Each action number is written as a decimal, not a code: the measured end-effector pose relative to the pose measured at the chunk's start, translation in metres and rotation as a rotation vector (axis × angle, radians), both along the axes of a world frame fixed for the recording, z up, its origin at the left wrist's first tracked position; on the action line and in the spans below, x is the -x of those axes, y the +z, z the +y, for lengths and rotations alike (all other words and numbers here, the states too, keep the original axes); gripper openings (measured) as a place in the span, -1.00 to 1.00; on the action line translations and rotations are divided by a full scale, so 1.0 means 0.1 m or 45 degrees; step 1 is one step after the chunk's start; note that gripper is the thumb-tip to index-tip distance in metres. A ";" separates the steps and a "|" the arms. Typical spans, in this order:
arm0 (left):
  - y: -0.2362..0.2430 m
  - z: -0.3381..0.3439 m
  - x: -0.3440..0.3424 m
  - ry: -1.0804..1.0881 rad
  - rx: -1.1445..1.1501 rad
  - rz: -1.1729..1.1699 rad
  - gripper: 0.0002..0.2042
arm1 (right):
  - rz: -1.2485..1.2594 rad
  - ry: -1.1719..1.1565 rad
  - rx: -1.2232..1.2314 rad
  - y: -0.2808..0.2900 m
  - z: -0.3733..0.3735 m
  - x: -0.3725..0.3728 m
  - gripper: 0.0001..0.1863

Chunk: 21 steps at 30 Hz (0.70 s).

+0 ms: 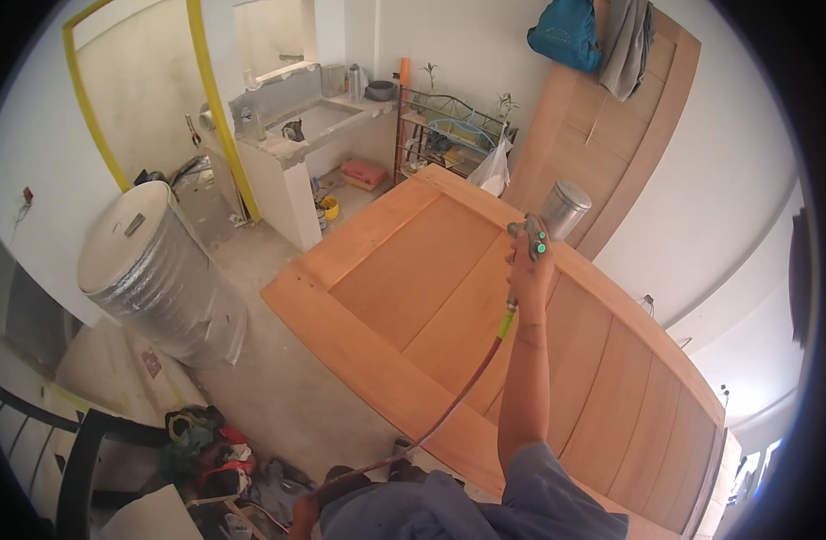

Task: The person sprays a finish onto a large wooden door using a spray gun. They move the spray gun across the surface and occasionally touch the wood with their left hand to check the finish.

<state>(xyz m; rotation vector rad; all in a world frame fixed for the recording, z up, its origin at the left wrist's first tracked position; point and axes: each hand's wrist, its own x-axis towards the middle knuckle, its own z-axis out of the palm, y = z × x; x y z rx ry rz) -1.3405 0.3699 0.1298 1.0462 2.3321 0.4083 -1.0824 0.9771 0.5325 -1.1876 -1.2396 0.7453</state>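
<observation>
right hand (531, 268): gripping spray gun (533, 234) | left hand (303, 517): seemingly on hose (473, 383)

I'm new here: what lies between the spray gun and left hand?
In the head view, a reddish hose with a lime fitting runs from spray gun to left hand.

Markings, legible: none. Pale lettering is borne by a blue bag (564, 38), hung at the upper right; it is too small and blurred to be read. A dark reddish patch (152, 363) is seen on a pale surface (107, 360) at the lower left; whether characters are included cannot be told.
</observation>
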 end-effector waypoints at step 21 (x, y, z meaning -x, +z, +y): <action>-0.69 0.59 2.90 -0.648 0.623 -0.177 -0.41 | -0.160 0.143 0.240 0.25 -0.97 2.20 -0.45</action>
